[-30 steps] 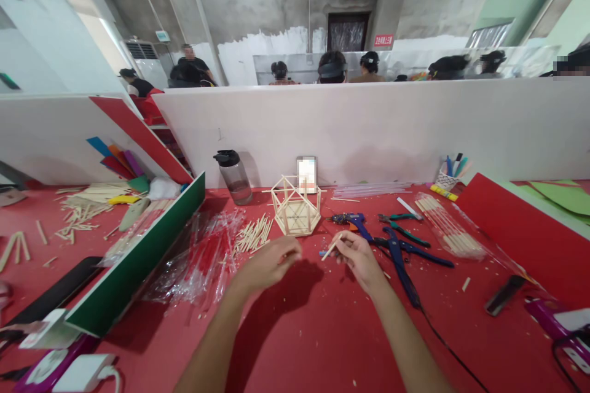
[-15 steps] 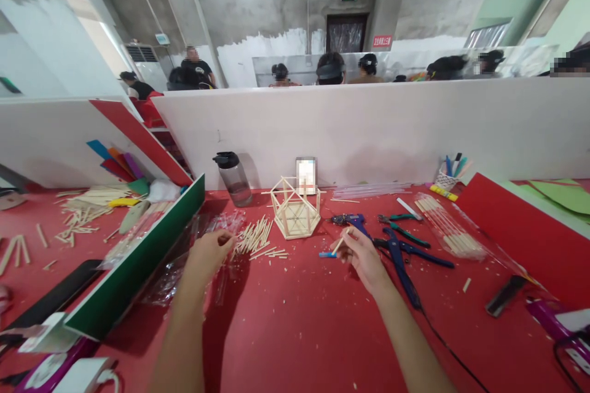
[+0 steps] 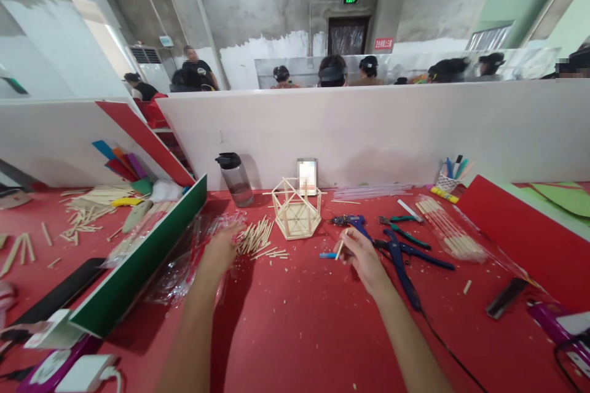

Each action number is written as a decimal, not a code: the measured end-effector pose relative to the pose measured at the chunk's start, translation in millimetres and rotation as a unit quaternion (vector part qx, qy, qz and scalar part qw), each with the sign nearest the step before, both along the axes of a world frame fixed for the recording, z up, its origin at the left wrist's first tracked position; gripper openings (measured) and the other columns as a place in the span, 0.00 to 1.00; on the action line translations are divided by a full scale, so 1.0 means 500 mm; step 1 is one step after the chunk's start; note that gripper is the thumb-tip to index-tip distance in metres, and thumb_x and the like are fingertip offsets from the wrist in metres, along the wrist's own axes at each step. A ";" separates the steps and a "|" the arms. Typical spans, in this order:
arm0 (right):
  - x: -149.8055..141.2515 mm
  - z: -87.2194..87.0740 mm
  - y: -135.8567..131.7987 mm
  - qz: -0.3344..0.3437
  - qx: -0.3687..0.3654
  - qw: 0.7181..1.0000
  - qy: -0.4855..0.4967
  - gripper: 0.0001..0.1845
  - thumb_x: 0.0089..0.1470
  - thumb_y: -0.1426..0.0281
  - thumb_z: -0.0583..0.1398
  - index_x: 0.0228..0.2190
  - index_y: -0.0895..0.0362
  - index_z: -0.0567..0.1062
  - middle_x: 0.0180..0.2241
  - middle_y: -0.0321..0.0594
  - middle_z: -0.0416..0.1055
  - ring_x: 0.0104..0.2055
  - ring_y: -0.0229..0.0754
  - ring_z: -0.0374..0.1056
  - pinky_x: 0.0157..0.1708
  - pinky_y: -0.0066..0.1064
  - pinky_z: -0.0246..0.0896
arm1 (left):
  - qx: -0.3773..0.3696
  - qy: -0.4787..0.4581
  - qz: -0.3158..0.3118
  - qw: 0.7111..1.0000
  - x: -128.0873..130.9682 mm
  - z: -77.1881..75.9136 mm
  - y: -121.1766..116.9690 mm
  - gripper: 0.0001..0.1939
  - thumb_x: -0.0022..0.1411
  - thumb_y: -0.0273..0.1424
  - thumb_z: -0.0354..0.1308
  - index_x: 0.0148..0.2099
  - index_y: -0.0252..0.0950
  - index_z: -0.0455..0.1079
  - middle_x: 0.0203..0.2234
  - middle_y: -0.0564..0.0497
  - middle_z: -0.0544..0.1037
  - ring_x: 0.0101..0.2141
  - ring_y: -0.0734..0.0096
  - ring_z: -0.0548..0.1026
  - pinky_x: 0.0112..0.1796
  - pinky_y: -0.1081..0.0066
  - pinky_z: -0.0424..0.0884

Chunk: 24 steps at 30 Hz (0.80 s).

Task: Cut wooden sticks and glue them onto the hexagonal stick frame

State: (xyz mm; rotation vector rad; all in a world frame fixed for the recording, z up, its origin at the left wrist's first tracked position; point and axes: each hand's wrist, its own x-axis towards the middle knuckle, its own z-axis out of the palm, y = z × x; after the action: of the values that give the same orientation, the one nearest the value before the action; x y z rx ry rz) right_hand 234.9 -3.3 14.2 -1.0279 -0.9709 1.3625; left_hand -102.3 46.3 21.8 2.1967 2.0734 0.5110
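Observation:
My right hand (image 3: 360, 253) pinches a short wooden stick (image 3: 340, 247) above the red tabletop, close to a blue pen-like object (image 3: 327, 255). At the left edge of a pile of cut wooden sticks (image 3: 256, 237) is my left hand (image 3: 224, 244); its fingertips are blurred, so I cannot make out whether they touch or grip any. Between the hands, farther back, stands an open frame of glued sticks (image 3: 297, 221) on a hexagonal base. Right of it lies a blue glue gun (image 3: 351, 221).
Blue-handled cutters (image 3: 399, 258) and green-handled pliers (image 3: 410, 234) lie right of my right hand. A water bottle (image 3: 236, 181) and a lit phone (image 3: 308, 177) stand by the white partition (image 3: 369, 135). A green board (image 3: 147, 264) borders the left, with crumpled plastic bags (image 3: 177, 270) beside it.
My left hand has moved a little right and forward, to the stick pile. The stick in my right hand is tilted more upright.

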 end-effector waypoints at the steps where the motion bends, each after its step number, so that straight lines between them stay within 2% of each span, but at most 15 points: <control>1: -0.001 -0.001 0.000 0.002 0.003 1.000 -0.009 0.23 0.47 0.50 0.67 0.28 0.54 0.67 0.21 0.31 0.71 0.21 0.34 0.62 0.21 0.24 0.54 | 0.007 0.002 0.001 1.000 0.003 -0.003 0.001 0.25 0.57 0.19 0.51 0.55 0.37 0.75 0.58 0.43 0.74 0.55 0.60 0.74 0.52 0.66 0.70; 3: -0.003 -0.005 0.001 0.007 0.009 1.000 -0.028 0.22 0.47 0.51 0.66 0.28 0.54 0.67 0.20 0.29 0.68 0.19 0.33 0.59 0.20 0.24 0.52 | 0.011 0.006 0.014 1.000 0.009 -0.007 0.003 0.21 0.61 0.24 0.52 0.54 0.37 0.76 0.58 0.43 0.74 0.54 0.59 0.74 0.52 0.65 0.70; 6: -0.005 -0.009 0.002 0.020 0.012 0.998 -0.059 0.20 0.49 0.51 0.65 0.30 0.54 0.68 0.19 0.28 0.65 0.18 0.32 0.55 0.17 0.24 0.46 | 0.001 0.018 0.031 0.999 0.015 -0.010 0.001 0.16 0.67 0.33 0.50 0.49 0.40 0.77 0.46 0.45 0.82 0.44 0.58 0.80 0.45 0.66 0.73; 8: -0.005 -0.012 0.003 0.034 0.013 0.996 -0.082 0.19 0.50 0.52 0.64 0.33 0.54 0.70 0.21 0.29 0.66 0.18 0.32 0.54 0.16 0.23 0.44 | -0.006 0.030 0.039 0.999 0.018 -0.009 -0.002 0.18 0.69 0.38 0.48 0.46 0.39 0.78 0.37 0.44 0.84 0.37 0.56 0.81 0.39 0.65 0.74; 10: -0.005 -0.015 0.005 0.049 0.015 0.993 -0.106 0.19 0.50 0.54 0.62 0.37 0.55 0.71 0.22 0.30 0.67 0.18 0.32 0.53 0.16 0.23 0.42 | -0.007 0.040 0.030 0.999 0.022 -0.005 -0.005 0.22 0.70 0.41 0.45 0.44 0.36 0.78 0.34 0.41 0.83 0.36 0.53 0.80 0.37 0.63 0.73; 13: -0.003 -0.021 0.006 0.068 0.020 0.987 -0.145 0.18 0.51 0.57 0.59 0.40 0.54 0.70 0.22 0.30 0.66 0.17 0.32 0.52 0.16 0.24 0.42 | -0.004 0.048 -0.038 0.998 0.031 -0.001 -0.009 0.21 0.70 0.38 0.45 0.44 0.35 0.78 0.40 0.41 0.83 0.42 0.55 0.79 0.44 0.64 0.72; 17: 0.001 -0.031 0.011 0.082 0.031 0.972 -0.218 0.11 0.53 0.61 0.55 0.35 0.54 0.68 0.20 0.28 0.62 0.18 0.33 0.51 0.17 0.24 0.45 | -0.010 0.063 -0.151 0.986 0.060 -0.007 -0.014 0.20 0.71 0.33 0.43 0.50 0.39 0.76 0.48 0.47 0.80 0.49 0.64 0.77 0.51 0.70 0.69; 21: -0.003 -0.029 0.039 0.094 0.050 0.947 -0.304 0.06 0.56 0.65 0.54 0.33 0.54 0.67 0.20 0.28 0.60 0.19 0.34 0.54 0.21 0.25 0.48 | -0.028 0.104 -0.232 0.967 0.114 -0.018 -0.011 0.20 0.71 0.29 0.45 0.59 0.45 0.72 0.47 0.48 0.80 0.45 0.62 0.79 0.45 0.68 0.72; 24: -0.013 -0.017 0.076 0.102 0.067 0.917 -0.379 0.08 0.57 0.69 0.54 0.38 0.55 0.71 0.20 0.28 0.61 0.20 0.36 0.57 0.24 0.26 0.50 | -0.040 0.138 -0.272 0.952 0.153 -0.019 0.001 0.25 0.67 0.24 0.49 0.63 0.49 0.67 0.47 0.48 0.80 0.39 0.61 0.80 0.40 0.69 0.72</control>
State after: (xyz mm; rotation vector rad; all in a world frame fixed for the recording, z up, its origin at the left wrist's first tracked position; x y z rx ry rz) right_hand 228.4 34.5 5.8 -1.4134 -1.7584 1.0326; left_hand -25.5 46.8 12.1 2.7558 1.4315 0.0690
